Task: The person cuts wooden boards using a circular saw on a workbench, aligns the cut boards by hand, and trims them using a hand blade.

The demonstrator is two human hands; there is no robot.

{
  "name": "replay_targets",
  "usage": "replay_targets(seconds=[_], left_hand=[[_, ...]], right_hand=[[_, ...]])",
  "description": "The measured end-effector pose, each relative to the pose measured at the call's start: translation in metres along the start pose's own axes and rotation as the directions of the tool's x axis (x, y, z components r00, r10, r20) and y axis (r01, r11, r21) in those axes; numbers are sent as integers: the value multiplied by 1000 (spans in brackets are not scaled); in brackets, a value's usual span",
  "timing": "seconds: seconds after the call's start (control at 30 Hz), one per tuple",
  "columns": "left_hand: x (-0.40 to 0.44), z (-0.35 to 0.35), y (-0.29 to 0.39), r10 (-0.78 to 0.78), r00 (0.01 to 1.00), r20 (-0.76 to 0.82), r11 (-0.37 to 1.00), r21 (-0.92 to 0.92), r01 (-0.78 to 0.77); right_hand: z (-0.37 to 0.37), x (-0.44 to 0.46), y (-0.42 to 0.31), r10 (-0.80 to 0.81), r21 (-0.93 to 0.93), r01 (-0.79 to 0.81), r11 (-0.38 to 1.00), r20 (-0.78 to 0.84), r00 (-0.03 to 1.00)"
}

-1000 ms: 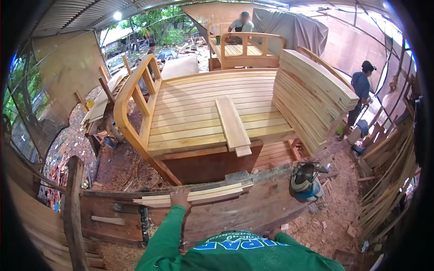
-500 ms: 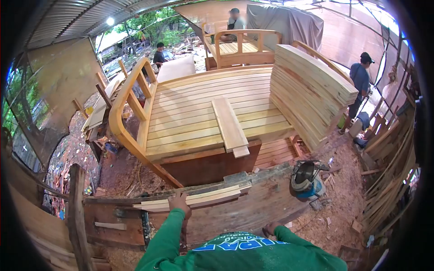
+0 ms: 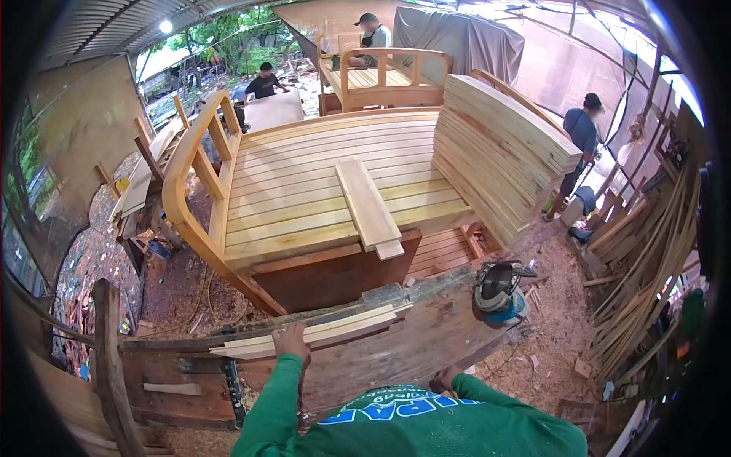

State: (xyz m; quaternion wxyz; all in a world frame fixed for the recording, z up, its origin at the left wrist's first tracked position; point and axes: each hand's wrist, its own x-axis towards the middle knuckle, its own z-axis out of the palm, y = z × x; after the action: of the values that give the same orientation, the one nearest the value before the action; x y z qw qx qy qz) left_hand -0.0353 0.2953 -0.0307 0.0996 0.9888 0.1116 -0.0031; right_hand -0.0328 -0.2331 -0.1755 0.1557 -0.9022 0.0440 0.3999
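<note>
My left hand is closed over the near side of several thin, pale wooden strips. The strips lie side by side along the far edge of a worn wooden workbench. At the bench's near edge, in front of my body, is my right hand, its fingers curled; what they hold, if anything, is hidden. A circular saw with a blue body rests at the right end of the bench, blade side up toward me. A short wooden offcut lies to the left.
Beyond the bench stands a slatted wooden bed frame carrying two short boards and a tall stack of planks. Scrap strips lean at right. A wooden post rises at left. Three people are farther back. Sawdust covers the floor.
My view has turned slightly right, so the scene sits farther left. My left hand stays on the strips and my right hand stays at the bench edge. The person at back left has shifted posture.
</note>
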Motion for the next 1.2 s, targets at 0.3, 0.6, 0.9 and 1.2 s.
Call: replay_targets(seconds=[0.3, 0.6, 0.9, 1.2], left_hand=[[12, 6, -6, -1, 1000, 3, 999, 33, 1], [15, 5, -6, -28, 999, 34, 999, 38, 26], [14, 8, -4, -26, 1000, -8, 998, 54, 26], [8, -3, 3, -6, 999, -48, 1000, -14, 5]], right_hand=[[3, -42, -27, -52, -191, 41, 981, -51, 997], [0, -7, -13, -130, -100, 124, 987, -57, 990], [2, 0, -7, -85, 3, 85, 996, 12, 996], [3, 2, -7, -57, -85, 60, 995, 32, 998]])
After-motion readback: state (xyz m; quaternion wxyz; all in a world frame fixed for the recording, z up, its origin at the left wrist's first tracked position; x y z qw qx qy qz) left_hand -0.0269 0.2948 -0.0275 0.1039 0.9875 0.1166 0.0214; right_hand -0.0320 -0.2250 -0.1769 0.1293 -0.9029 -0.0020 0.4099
